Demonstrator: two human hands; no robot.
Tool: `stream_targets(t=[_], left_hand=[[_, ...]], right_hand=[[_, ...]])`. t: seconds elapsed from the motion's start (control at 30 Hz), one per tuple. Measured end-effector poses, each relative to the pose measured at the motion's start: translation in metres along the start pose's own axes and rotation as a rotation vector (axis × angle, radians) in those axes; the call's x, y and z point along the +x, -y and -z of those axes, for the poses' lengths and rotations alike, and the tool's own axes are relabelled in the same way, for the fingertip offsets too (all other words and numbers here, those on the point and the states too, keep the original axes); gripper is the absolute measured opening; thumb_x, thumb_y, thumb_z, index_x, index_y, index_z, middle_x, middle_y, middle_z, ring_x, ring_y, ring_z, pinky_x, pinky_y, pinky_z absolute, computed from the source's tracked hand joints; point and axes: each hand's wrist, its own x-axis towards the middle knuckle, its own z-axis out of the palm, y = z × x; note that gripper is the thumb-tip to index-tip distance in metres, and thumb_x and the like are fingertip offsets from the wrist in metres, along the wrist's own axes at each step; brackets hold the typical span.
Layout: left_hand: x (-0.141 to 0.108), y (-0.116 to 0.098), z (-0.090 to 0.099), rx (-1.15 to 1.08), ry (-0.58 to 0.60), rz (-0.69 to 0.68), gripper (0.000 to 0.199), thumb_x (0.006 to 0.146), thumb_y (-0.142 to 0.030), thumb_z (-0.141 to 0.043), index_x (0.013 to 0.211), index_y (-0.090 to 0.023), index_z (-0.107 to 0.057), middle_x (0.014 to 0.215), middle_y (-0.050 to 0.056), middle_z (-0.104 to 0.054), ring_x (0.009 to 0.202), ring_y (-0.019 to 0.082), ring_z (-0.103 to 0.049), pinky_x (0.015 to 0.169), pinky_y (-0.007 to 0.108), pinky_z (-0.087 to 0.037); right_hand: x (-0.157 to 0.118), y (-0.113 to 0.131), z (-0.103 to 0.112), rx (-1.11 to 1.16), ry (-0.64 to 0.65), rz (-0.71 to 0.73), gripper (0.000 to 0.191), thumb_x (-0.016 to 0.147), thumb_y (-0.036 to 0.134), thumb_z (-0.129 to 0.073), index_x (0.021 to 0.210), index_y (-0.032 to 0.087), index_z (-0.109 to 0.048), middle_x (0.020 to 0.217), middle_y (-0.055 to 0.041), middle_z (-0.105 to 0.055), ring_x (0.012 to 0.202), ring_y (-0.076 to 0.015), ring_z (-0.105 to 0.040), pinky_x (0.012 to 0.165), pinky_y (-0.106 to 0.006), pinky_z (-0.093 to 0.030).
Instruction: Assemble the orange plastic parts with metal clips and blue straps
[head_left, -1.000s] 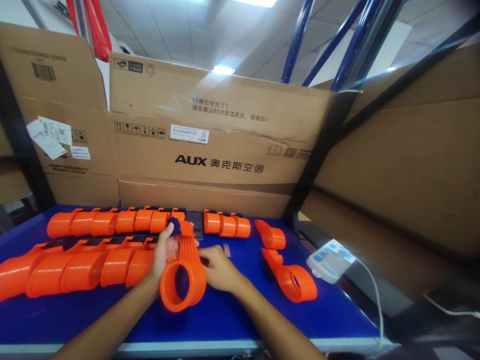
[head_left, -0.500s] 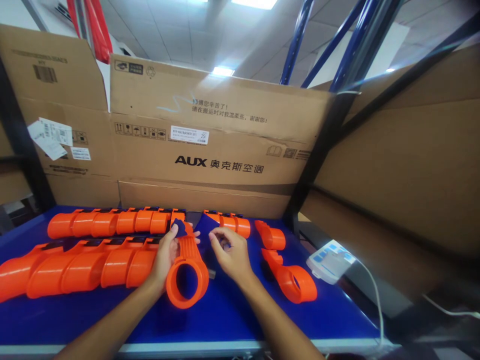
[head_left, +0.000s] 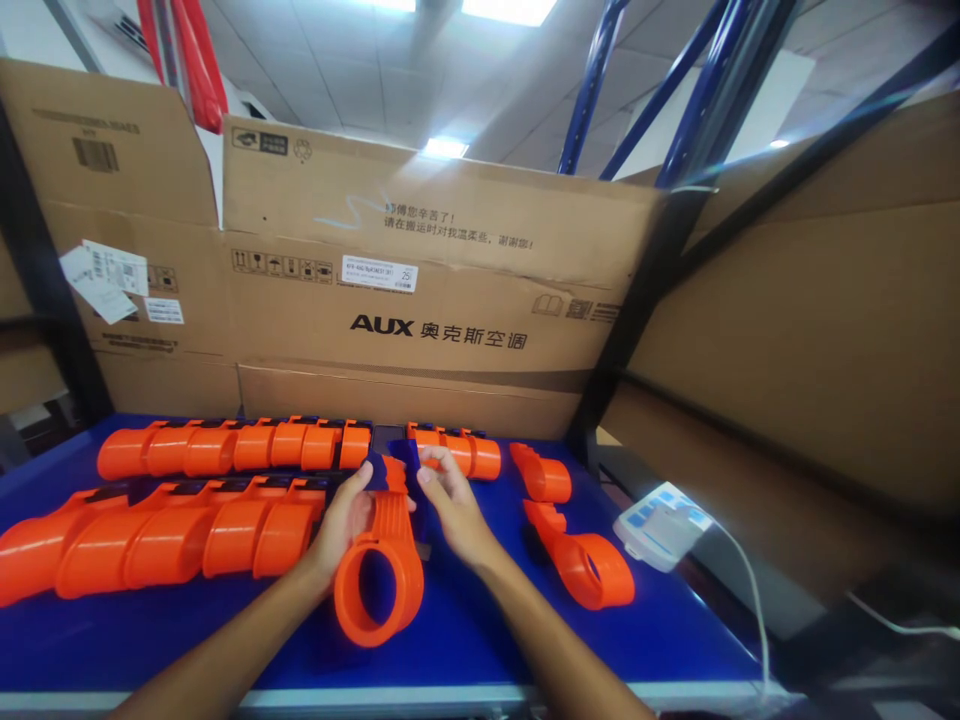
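My left hand point(head_left: 351, 515) is wrapped around the neck of an orange tape dispenser point(head_left: 346, 600), whose round ring hangs towards me. A dark blue part shows at the dispenser's upper end, under my left thumb. Close against that end, my right hand point(head_left: 454, 505) pinches a thin dark blue plastic piece point(head_left: 411, 462) between thumb and fingers. Whether this piece touches the dispenser I cannot tell. Behind my hands runs a row of orange dispensers point(head_left: 210, 450) with dark tops, and a nearer row point(head_left: 169, 545) lies to the left.
Two more orange dispensers, a far one point(head_left: 551, 480) and a near one point(head_left: 604, 570), lie on the blue table point(head_left: 450, 650) to the right. A white device point(head_left: 664, 525) with a cable sits at the right edge. Cardboard point(head_left: 300, 340) walls the back, beside a dark post point(head_left: 637, 290).
My left hand has brought the dispenser slightly right and nearer to me. My right hand has moved a little left, bringing the blue piece close to the dispenser's upper end.
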Motion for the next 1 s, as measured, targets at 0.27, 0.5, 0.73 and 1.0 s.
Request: stream_targets(t=[0.27, 0.5, 0.73, 1.0], left_hand=[[0.002, 0.004, -0.003, 0.106, -0.091, -0.374, 0.046, 0.074, -0.032, -0.086, 0.115, -0.022, -0.069, 0.111, 0.005, -0.076, 0.104, 0.023, -0.071, 0.092, 0.032, -0.053], [0.000, 0.005, -0.006, 0.189, -0.113, -0.416, 0.048, 0.072, -0.026, -0.087, 0.116, -0.026, -0.069, 0.117, 0.003, -0.072, 0.110, 0.020, -0.065, 0.091, 0.028, -0.052], [-0.001, 0.001, -0.010, 0.200, -0.141, -0.416, 0.048, 0.069, -0.026, -0.089, 0.114, -0.026, -0.069, 0.119, 0.003, -0.070, 0.112, 0.021, -0.064, 0.094, 0.028, -0.052], [-0.002, 0.001, -0.009, 0.197, -0.158, -0.461, 0.056, 0.067, -0.024, -0.089, 0.119, -0.028, -0.069, 0.125, 0.004, -0.070, 0.120, 0.025, -0.063, 0.100, 0.030, -0.049]], right_hand=[[0.000, 0.016, 0.020, -0.193, -0.116, 0.218, 0.023, 0.094, 0.040, -0.065, 0.112, 0.026, -0.066, 0.115, -0.0063, -0.071, 0.107, -0.0251, -0.066, 0.096, -0.039, -0.051], [-0.005, 0.031, 0.027, -0.333, -0.014, 0.351, 0.025, 0.091, 0.031, -0.069, 0.116, 0.027, -0.073, 0.126, -0.0081, -0.072, 0.120, -0.0286, -0.064, 0.106, -0.046, -0.048], [-0.003, 0.028, 0.026, -0.356, -0.009, 0.340, 0.026, 0.090, 0.033, -0.071, 0.115, 0.027, -0.074, 0.124, -0.0088, -0.073, 0.120, -0.0299, -0.065, 0.107, -0.051, -0.048], [-0.004, 0.030, 0.026, -0.310, 0.054, 0.257, 0.040, 0.092, 0.037, -0.069, 0.129, 0.025, -0.063, 0.132, -0.0096, -0.068, 0.124, -0.0297, -0.063, 0.108, -0.048, -0.049]])
